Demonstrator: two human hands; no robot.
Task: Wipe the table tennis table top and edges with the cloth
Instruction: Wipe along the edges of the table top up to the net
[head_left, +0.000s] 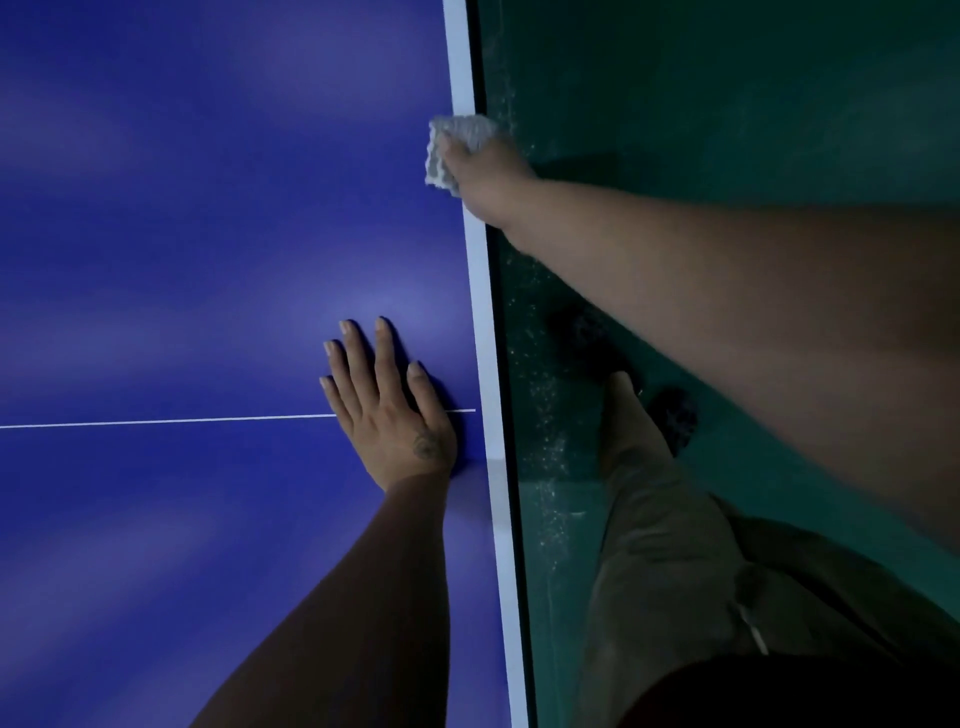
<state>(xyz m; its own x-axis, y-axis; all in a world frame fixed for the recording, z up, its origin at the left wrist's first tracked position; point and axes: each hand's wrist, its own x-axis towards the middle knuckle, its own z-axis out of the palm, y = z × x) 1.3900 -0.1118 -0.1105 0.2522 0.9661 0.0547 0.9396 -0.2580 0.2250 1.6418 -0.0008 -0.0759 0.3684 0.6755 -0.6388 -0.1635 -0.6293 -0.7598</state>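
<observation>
One cloth (464, 131) gripped in right hand (482, 176) at table edge (481, 291), left hand (388, 410) flat, apart

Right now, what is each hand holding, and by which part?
The right hand grips the cloth by its bunched near side, at the table's white edge. The left hand lies flat, holding nothing.

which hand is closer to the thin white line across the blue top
Left. The left hand lies flat right across the thin white line; the right hand is apart from it, farther along the table edge, holding the cloth.
</observation>
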